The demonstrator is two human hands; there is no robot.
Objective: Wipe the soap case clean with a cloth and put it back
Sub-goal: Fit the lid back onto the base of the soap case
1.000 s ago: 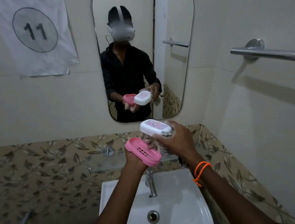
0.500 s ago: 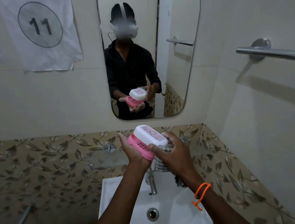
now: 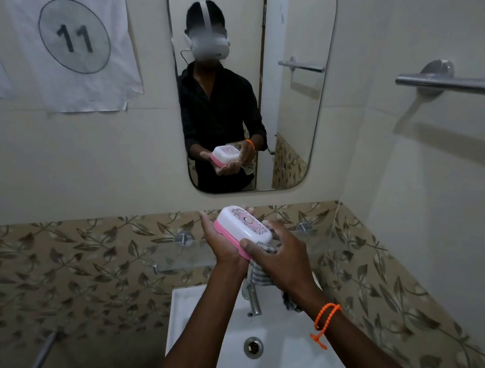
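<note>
Below both grips, white sink catches drips; glass shelf just beyond, likely the put-back spot. Soap case, lid on pink base, cradled on left hand, fingers curled under for support. Right hand pinches case's near end, cloth bunched in palm, kept ready

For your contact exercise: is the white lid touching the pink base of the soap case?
Touching. The head view shows the white lid seated on the pink base, no gap visible between them.
</note>
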